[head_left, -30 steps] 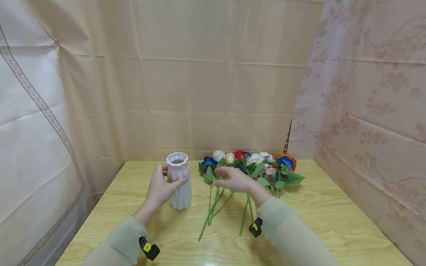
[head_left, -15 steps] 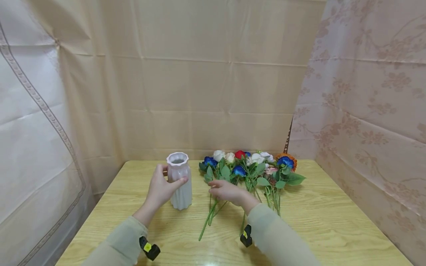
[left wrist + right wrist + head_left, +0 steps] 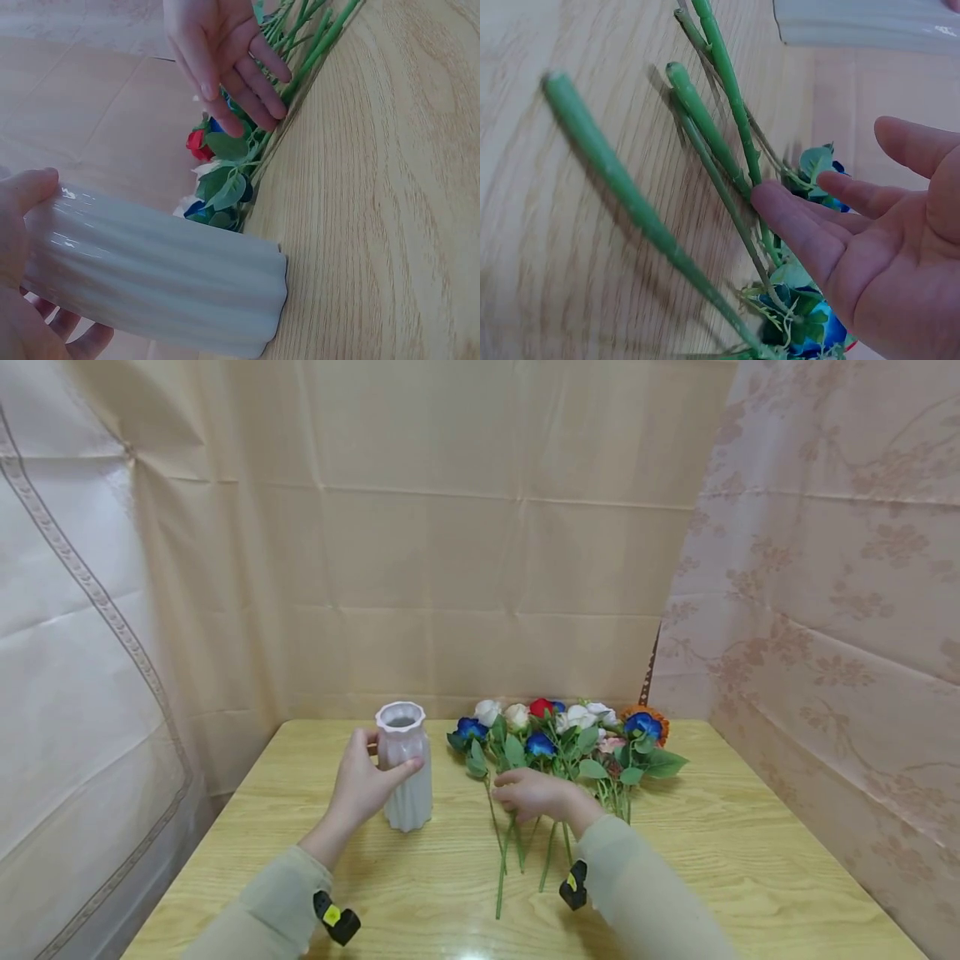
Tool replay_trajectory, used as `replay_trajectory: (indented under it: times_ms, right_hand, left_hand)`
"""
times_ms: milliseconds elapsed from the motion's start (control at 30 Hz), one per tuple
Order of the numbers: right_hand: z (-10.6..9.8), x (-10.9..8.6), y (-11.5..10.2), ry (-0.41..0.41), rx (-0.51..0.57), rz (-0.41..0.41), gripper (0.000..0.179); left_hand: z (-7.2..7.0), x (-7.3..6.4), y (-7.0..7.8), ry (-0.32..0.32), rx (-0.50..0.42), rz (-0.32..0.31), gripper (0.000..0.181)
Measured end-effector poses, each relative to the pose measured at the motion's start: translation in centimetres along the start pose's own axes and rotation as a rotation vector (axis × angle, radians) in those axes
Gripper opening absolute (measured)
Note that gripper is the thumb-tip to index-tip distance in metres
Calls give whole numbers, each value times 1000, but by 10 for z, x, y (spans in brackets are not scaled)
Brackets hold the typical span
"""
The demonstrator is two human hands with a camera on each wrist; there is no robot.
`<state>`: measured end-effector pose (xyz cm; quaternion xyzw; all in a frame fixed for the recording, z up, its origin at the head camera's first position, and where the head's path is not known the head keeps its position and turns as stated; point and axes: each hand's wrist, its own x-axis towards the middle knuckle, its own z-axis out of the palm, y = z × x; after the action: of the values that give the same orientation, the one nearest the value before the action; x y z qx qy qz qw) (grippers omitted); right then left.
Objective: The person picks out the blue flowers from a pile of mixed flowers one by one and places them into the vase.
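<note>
My left hand (image 3: 366, 787) grips a white fluted vase (image 3: 408, 800) standing upright on the table, thumb across its front and fingers behind. The left wrist view shows the glossy side of the vase (image 3: 157, 266) in that hand. To its right, my right hand (image 3: 536, 795) is over the stems of artificial flowers. In the right wrist view its fingers are extended and apart, a fingertip right at the green stems (image 3: 724, 146), not wrapped round any. A blue flower (image 3: 471, 727) and a white rose (image 3: 487, 712) lie at the left of the pile.
The pile continues right with a red rose (image 3: 541, 708), white roses (image 3: 579, 718), a blue flower (image 3: 643, 725) and an orange bloom (image 3: 660, 721). Green leaves (image 3: 663, 765) stick out at the right. A beige cloth (image 3: 480, 568) hangs behind the wooden table (image 3: 720, 860).
My right hand came down from the leaves toward the stems, then shifted right. The leftmost stems swung right with it, their lower ends nearer the others. My left hand stays on the vase.
</note>
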<state>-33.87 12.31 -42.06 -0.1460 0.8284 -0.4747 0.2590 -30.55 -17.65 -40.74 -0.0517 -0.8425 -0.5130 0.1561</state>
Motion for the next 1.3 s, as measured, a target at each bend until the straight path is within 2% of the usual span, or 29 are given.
replay_trajectory:
  times_ms: [267, 633, 767, 900, 1000, 1133, 1300]
  right_hand:
    - [1, -3, 1, -15, -9, 2, 55]
    - [36, 11, -16, -47, -37, -37, 52]
    - [42, 12, -18, -48, -48, -50, 42]
    - [36, 8, -18, -38, -103, -29, 29]
    - [27, 3, -17, -16, -174, -12, 26]
    - [16, -1, -14, 53, -251, 9, 25]
    - [10, -4, -10, 83, -243, 23, 27]
  left_hand:
    - [0, 0, 0, -2, -5, -7, 81]
    - [0, -1, 2, -10, -21, -11, 82]
    - [0, -2, 3, -11, -18, -13, 81]
    - [0, -2, 3, -8, -12, -8, 82]
    - [1, -2, 2, -6, -13, -10, 82]
    - [1, -1, 2, -7, -19, -11, 82]
    - [1, -1, 1, -8, -25, -16, 81]
